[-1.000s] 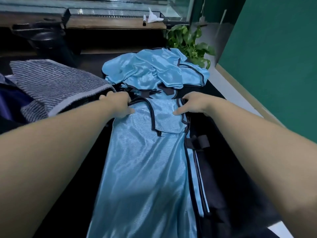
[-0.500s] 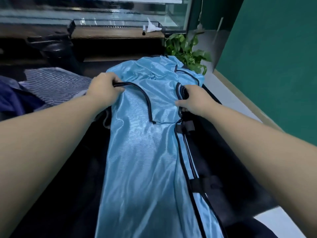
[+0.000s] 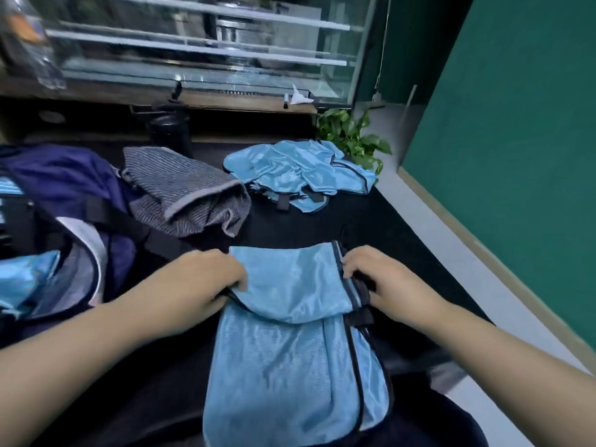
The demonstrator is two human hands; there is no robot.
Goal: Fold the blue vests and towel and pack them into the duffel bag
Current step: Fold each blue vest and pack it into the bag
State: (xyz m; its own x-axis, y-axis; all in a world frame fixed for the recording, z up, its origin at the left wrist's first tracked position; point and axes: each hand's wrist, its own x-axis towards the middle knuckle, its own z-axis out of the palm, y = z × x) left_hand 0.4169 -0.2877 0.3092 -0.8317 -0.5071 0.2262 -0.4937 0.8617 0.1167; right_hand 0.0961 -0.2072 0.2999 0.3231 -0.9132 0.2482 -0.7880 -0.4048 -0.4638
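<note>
You are now holding the blue vest (image 3: 290, 343) doubled over: half a second ago it was lying stretched out long in front of you, and its top part is now lying folded back toward you over the lower part. Your left hand (image 3: 206, 282) is gripping the left edge of the folded flap, fingers curled under the black trim. Your right hand (image 3: 383, 279) is pinching the right edge, fingers curled round the dark binding and strap there. Both hands have come nearer to you than they were, and your view is taking in more of the table (image 3: 396, 227) beyond.

The vest is lying on the dark table directly before you, between your forearms. Further back, the heap of unfolded blue vests (image 3: 296, 172) is sitting near the far right corner, well apart from the one in your hands. The grey striped towel (image 3: 187, 195) is lying crumpled to the left of that heap. The duffel bag (image 3: 64, 195) is gaping open at your left, with something light blue showing inside it, and one black strap (image 3: 129, 227) is trailing across the table toward your left hand. A green plant (image 3: 354, 133) is standing behind the heap, and a dark bottle (image 3: 171, 130) behind the towel.
</note>
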